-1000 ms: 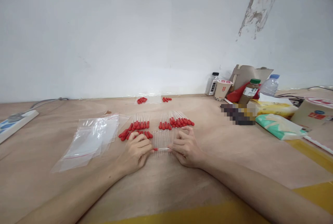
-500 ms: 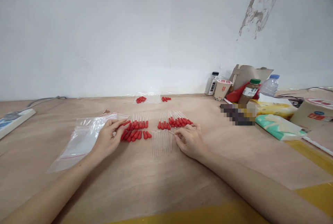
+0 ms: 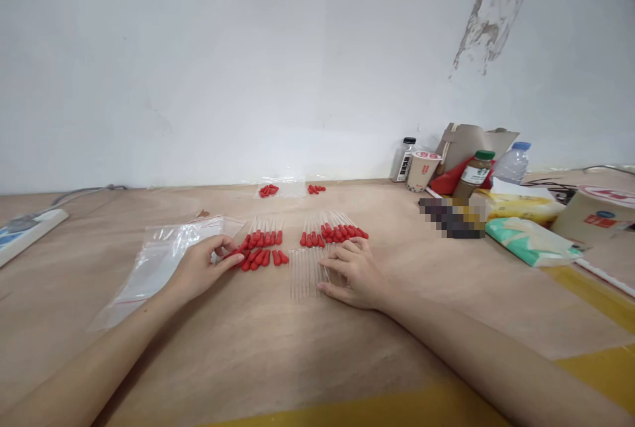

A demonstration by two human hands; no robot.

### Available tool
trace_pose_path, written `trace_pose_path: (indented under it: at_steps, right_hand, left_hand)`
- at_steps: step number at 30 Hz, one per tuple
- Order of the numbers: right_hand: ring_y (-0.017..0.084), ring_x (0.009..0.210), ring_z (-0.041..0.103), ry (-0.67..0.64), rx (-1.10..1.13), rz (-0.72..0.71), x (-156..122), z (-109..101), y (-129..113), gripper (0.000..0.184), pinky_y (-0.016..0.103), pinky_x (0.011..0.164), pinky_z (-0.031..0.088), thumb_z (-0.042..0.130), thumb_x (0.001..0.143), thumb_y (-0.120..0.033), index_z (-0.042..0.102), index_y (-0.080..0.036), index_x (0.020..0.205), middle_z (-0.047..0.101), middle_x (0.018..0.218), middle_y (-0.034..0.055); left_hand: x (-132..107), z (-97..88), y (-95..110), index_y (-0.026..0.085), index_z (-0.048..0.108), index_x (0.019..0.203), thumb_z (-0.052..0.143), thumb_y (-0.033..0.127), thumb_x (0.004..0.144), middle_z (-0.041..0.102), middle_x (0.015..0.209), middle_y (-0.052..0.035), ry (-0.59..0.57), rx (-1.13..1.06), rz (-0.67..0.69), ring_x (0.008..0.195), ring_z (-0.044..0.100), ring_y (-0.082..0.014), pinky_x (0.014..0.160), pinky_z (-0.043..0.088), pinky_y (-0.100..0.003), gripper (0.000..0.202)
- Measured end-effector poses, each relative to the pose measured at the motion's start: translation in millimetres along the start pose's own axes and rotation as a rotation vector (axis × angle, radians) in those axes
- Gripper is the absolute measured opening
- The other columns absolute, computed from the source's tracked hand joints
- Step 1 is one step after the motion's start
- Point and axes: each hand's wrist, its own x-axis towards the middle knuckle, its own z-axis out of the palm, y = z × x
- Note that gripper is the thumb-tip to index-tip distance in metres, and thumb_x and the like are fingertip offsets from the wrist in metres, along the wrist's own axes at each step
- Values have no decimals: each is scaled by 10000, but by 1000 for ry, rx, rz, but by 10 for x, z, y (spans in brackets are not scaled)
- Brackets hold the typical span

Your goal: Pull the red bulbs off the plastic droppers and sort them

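My left hand (image 3: 201,268) is closed, pinching a red rubber bulb (image 3: 235,256) between thumb and fingers. Loose red bulbs (image 3: 258,259) lie just right of its fingertips. My right hand (image 3: 354,273) rests over the right end of a row of clear glass dropper tubes (image 3: 303,271). Its thumb and fingers are apart and touch the tubes at that end, partly covering them. Behind the hands lie two groups of droppers with red bulbs fitted, a left group (image 3: 265,237) and a right group (image 3: 337,232), their thin tips pointing towards the wall.
A clear zip bag (image 3: 153,268) lies beneath and beside my left forearm. More red bulbs (image 3: 268,190) sit on plastic near the wall. At right stand a paper cup (image 3: 423,171), bottles (image 3: 475,178) and a tissue pack (image 3: 530,242). A power strip (image 3: 34,229) is at far left.
My left hand has drawn slightly down and left with the red bulb. My right hand has shifted down and left over the glass tubes, its thumb and fingers spreading apart.
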Motion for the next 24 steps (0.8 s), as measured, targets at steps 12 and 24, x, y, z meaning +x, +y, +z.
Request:
trace_pose_path:
  at_steps: [12, 24]
  right_hand:
    - [198, 898, 476, -97, -14, -47, -23, -27, 44, 511, 420, 880, 253, 544, 747, -611, 617, -229, 1077, 593, 958, 60]
    - [211, 926, 477, -147, -28, -62, -16, -43, 49, 594, 438, 900, 259, 522, 736, -651, 583, -218, 1139, 586, 969, 72]
  left_hand:
    - [252, 5, 84, 201, 614, 790, 506, 551, 760, 640, 839, -12, 40, 23, -45, 789, 550, -191, 652, 396, -269, 367]
    - [637, 128, 265, 221, 615, 593, 533, 590, 655, 631, 883, -53, -57, 338, -122, 912, 559, -274, 768, 399, -372, 383]
